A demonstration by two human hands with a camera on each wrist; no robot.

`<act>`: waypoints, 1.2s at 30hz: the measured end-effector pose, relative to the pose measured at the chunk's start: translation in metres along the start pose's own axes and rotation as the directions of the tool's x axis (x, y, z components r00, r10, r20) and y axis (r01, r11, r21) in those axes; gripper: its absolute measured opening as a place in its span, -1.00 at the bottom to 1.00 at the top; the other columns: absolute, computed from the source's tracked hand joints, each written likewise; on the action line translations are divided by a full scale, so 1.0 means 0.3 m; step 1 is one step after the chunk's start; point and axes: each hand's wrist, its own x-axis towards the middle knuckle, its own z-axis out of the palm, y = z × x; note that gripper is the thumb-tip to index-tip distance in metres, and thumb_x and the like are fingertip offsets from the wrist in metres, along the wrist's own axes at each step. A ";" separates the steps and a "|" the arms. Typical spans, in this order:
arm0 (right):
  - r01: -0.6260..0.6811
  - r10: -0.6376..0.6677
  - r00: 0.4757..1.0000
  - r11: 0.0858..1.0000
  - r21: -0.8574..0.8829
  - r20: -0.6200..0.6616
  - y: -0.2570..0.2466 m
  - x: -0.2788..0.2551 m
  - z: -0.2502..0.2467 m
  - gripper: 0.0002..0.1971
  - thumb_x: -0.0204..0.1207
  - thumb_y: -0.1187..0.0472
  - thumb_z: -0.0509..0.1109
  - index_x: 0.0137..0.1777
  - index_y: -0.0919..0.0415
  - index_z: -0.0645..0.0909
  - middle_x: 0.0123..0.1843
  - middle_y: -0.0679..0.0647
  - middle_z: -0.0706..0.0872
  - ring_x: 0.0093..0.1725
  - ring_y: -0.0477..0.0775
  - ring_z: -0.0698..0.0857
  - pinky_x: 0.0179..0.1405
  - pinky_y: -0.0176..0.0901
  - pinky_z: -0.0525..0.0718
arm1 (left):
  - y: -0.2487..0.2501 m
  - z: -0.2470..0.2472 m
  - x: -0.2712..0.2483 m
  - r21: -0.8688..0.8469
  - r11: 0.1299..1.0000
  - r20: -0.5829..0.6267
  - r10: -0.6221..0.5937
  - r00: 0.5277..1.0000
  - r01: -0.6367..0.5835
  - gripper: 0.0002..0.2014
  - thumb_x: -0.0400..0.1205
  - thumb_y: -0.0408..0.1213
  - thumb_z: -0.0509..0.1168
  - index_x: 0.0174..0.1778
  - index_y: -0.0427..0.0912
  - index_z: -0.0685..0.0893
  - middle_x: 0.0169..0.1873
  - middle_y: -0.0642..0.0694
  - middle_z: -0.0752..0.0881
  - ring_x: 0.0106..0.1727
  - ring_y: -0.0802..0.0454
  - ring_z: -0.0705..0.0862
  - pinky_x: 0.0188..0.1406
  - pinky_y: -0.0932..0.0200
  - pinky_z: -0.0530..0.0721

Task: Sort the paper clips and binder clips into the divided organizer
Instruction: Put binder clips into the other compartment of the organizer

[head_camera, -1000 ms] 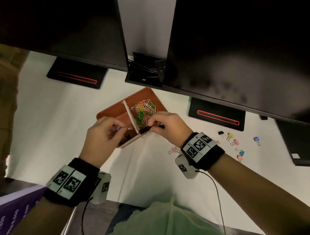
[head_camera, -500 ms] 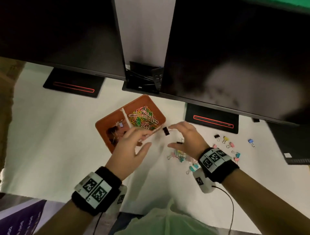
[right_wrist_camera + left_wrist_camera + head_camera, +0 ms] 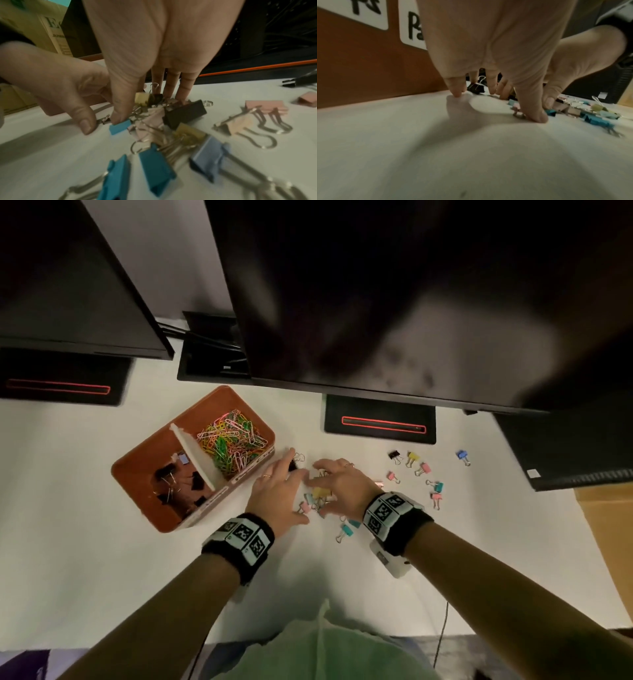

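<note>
The orange divided organizer (image 3: 137, 484) stands on the white desk, with coloured paper clips (image 3: 229, 440) in its far compartment and black binder clips (image 3: 178, 484) in its near one. Just right of it lies a pile of coloured binder clips (image 3: 163, 121). My left hand (image 3: 284, 491) and right hand (image 3: 342, 484) are both down on this pile from opposite sides. The left fingers (image 3: 457, 93) are spread and touch the desk, and a black clip (image 3: 476, 87) lies behind them. The right hand's thumb (image 3: 120, 116) rests on a blue clip (image 3: 120, 126), and its straight fingers (image 3: 171, 86) reach the far side.
More binder clips (image 3: 424, 470) are scattered further right, and a teal one (image 3: 346, 530) lies near my right wrist. Two dark monitors hang over the desk on black stands (image 3: 380, 422). A cardboard box (image 3: 606, 542) sits at the right edge.
Both hands have left the organizer, where the right one held a black clip, and moved right and down onto the pile of binder clips. They hold nothing now.
</note>
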 end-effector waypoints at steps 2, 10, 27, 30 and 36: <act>0.014 -0.012 0.999 0.998 0.066 -0.039 0.006 0.003 0.001 -0.45 0.35 0.10 0.51 0.37 0.00 0.51 0.41 0.07 0.45 0.30 0.15 0.43 0.34 0.07 0.47 | -0.005 0.011 -0.002 -0.009 0.999 -0.036 0.035 0.999 -0.036 -0.34 0.35 -0.06 0.51 0.36 0.02 0.43 0.57 0.01 0.11 0.50 -0.13 0.18 0.41 -0.10 0.28; 0.039 -0.034 0.999 0.983 0.179 -0.029 0.007 0.036 0.006 -0.61 0.33 0.28 0.51 0.16 0.15 0.56 0.13 0.15 0.63 0.15 0.20 0.56 0.22 0.02 0.52 | -0.040 0.061 0.013 -0.207 0.977 -0.174 0.016 0.985 -0.052 -0.82 0.40 -0.37 0.47 -0.14 -0.12 0.64 0.10 -0.08 0.51 -0.01 -0.09 0.53 0.02 0.06 0.58; 0.088 -0.090 0.996 0.993 0.081 0.018 -0.035 0.003 -0.066 -0.77 0.44 0.23 0.44 0.10 0.13 0.68 0.10 0.10 0.66 0.08 0.10 0.62 0.10 -0.15 0.55 | -0.033 -0.118 -0.171 -0.437 0.861 -0.388 0.079 0.918 -0.259 -0.85 0.42 -0.42 0.48 -0.18 -0.15 0.67 -0.05 0.06 0.61 -0.12 0.19 0.63 -0.05 0.40 0.60; 0.212 -0.202 0.976 0.966 0.145 -0.080 -0.134 -0.013 -0.122 -0.78 0.42 0.26 0.46 0.08 0.15 0.69 0.05 0.09 0.68 0.00 0.02 0.61 0.10 -0.18 0.57 | -0.108 -0.252 -0.262 -0.449 0.864 -0.500 -0.029 0.866 -0.230 -0.86 0.41 -0.37 0.49 -0.18 -0.12 0.70 -0.01 0.04 0.62 -0.04 0.20 0.65 -0.01 0.43 0.59; 0.457 -0.393 0.877 0.861 0.224 -0.278 -0.472 0.117 -0.187 -0.78 0.37 0.28 0.51 0.02 0.15 0.71 0.01 0.10 0.68 0.00 0.02 0.63 0.10 -0.16 0.59 | -0.338 -0.352 -0.349 -0.649 0.760 -0.445 -0.350 0.824 -0.028 -0.84 0.52 -0.37 0.39 -0.10 0.01 0.70 -0.02 -0.14 0.69 -0.15 0.04 0.72 -0.18 0.39 0.68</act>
